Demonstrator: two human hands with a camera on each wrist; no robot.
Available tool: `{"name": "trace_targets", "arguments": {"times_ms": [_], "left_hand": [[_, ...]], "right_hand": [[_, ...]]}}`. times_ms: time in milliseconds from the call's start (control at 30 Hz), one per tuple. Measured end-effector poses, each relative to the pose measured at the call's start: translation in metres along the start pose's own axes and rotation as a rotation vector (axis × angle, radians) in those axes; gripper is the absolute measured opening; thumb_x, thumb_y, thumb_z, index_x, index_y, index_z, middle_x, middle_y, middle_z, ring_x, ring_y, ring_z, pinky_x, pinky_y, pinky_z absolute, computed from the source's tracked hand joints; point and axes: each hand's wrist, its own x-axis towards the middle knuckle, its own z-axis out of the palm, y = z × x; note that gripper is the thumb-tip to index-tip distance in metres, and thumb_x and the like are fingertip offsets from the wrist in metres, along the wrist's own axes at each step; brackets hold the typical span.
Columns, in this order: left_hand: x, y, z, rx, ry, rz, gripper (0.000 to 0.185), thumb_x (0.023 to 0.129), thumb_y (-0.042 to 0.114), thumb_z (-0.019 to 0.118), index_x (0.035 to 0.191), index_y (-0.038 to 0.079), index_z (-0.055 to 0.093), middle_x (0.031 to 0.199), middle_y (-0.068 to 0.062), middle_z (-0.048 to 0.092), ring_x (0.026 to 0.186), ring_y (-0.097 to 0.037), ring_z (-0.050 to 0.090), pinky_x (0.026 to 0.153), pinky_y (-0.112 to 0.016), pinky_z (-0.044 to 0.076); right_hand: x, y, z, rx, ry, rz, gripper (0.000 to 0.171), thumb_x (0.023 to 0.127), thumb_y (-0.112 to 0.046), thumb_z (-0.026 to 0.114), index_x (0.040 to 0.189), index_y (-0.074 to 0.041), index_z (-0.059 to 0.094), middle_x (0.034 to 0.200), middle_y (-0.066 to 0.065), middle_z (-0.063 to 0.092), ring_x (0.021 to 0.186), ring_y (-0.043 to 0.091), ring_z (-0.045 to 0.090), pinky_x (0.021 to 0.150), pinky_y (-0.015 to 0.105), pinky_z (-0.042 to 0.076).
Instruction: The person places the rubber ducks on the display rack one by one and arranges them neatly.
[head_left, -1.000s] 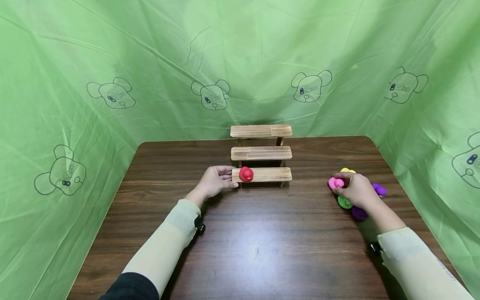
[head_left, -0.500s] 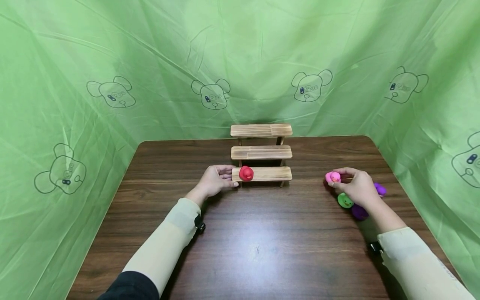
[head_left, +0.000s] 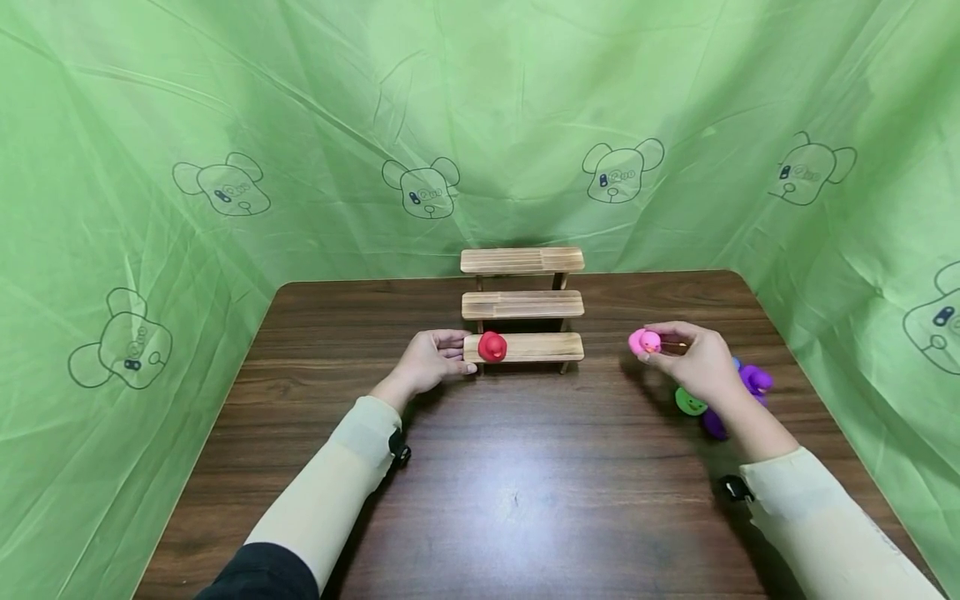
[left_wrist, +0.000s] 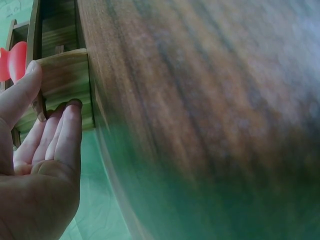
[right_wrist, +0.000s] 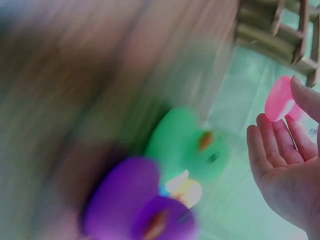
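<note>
A three-step wooden stand stands mid-table; a red rubber duck sits at the left end of its lowest step. My left hand rests on the table with thumb and fingers against that step's left end. My right hand pinches a pink rubber duck at its fingertips, lifted above the table to the right of the stand; the pink duck shows against the fingers in the right wrist view.
Behind and below the right hand lie a green duck and purple ducks, seen blurred as the green duck and a purple duck. A green printed cloth surrounds the dark wooden table.
The right hand lifted the pink duck off the pile and carried it left and up toward the stand. The left hand and the red duck stayed still.
</note>
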Motion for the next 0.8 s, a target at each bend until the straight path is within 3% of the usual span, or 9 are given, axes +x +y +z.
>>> {"name": "trace_targets", "arguments": {"times_ms": [133,333,567,800], "left_hand": [[0.0,-0.001,0.0,-0.011,-0.006,0.0,0.061,0.08,-0.012,0.085,0.137,-0.009,0.062,0.131,-0.026,0.068,0.123,-0.037,0.066,0.093,-0.027,0.059],[-0.001,0.0,0.001,-0.021,-0.007,-0.002,0.062,0.08,-0.012,0.085,0.137,-0.009,0.062,0.132,-0.026,0.067,0.124,-0.038,0.065,0.093,-0.026,0.059],[-0.001,0.001,-0.001,-0.024,-0.002,-0.002,0.06,0.079,-0.014,0.085,0.135,-0.009,0.063,0.13,-0.026,0.069,0.122,-0.037,0.067,0.091,-0.027,0.06],[0.0,0.0,0.0,-0.003,0.01,-0.005,0.06,0.079,-0.012,0.086,0.134,-0.007,0.065,0.127,-0.022,0.071,0.119,-0.032,0.069,0.091,-0.027,0.06]], "right_hand": [[-0.001,-0.023,0.009,0.027,-0.008,-0.016,0.044,0.086,-0.028,0.091,0.124,-0.012,0.076,0.113,0.01,0.077,0.096,0.009,0.073,0.078,0.014,0.058],[0.001,-0.05,0.026,0.099,-0.01,-0.121,0.035,0.086,-0.012,0.089,0.119,-0.007,0.077,0.117,0.008,0.073,0.105,0.02,0.07,0.09,0.02,0.058],[0.007,-0.063,0.052,0.119,-0.046,-0.16,0.031,0.086,-0.014,0.09,0.114,-0.01,0.079,0.115,0.001,0.072,0.108,0.019,0.067,0.097,0.048,0.058],[0.013,-0.069,0.074,0.205,-0.086,-0.157,0.033,0.085,-0.013,0.091,0.114,-0.007,0.079,0.116,0.005,0.071,0.108,0.023,0.07,0.097,0.049,0.059]]}}
